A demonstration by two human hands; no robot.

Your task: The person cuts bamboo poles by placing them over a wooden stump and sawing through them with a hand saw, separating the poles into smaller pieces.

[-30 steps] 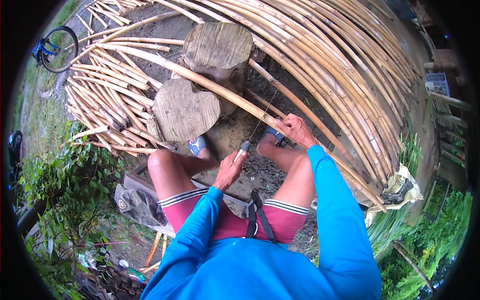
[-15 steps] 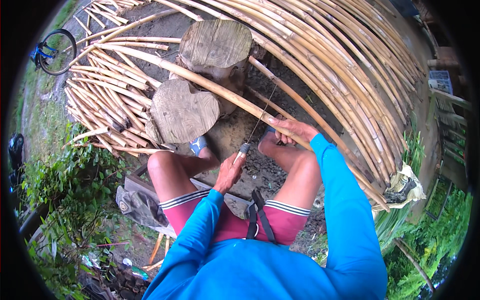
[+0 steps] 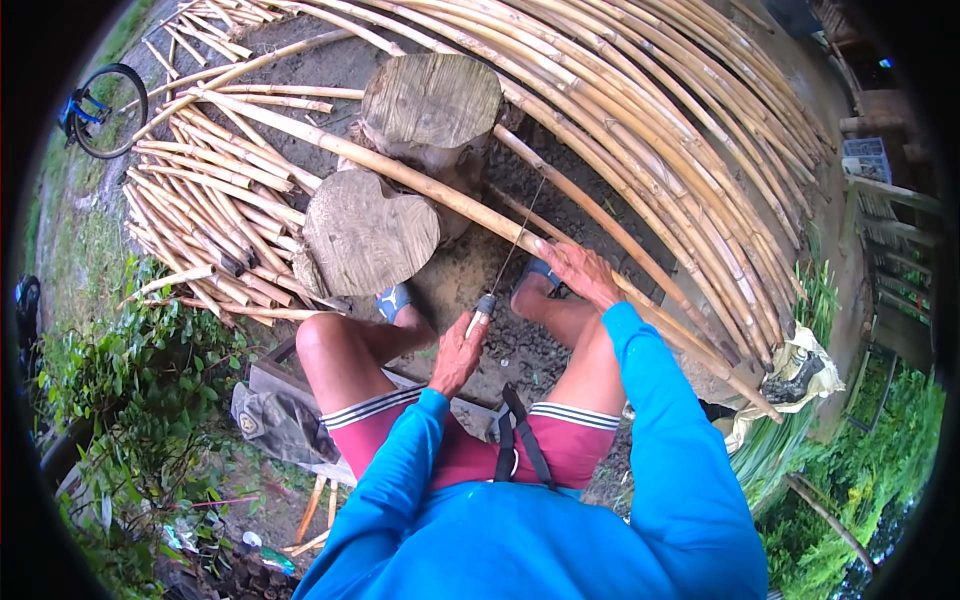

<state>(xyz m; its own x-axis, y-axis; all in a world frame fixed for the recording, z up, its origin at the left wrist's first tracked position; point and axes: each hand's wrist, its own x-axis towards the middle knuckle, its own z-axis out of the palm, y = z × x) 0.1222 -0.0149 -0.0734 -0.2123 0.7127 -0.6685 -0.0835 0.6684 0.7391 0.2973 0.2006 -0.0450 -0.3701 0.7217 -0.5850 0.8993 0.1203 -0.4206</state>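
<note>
A long bamboo pole point(image 3: 430, 182) slants from the far left, between two log stumps, to the near right. My right hand point(image 3: 582, 272) is closed over it in front of my right knee. In my left hand point(image 3: 459, 352), closed around its handle, is a long-bladed knife point(image 3: 485, 303) with a dark collar. Its thin blade is seen nearly edge-on and crosses the pole just left of my right thumb. I cannot tell how deep the edge sits in the bamboo.
A round stump point(image 3: 432, 100) and a heart-shaped stump point(image 3: 370, 228) stand ahead. Cut bamboo pieces point(image 3: 215, 215) lie piled at left, long poles point(image 3: 640, 130) at right. A bicycle point(image 3: 105, 110) is far left. A folded camouflage cloth point(image 3: 280, 425) lies beside my left thigh.
My right hand has shifted slightly and its fingers now lie more over the pole. The knife still crosses the pole near the thumb. The whole view has tilted a little.
</note>
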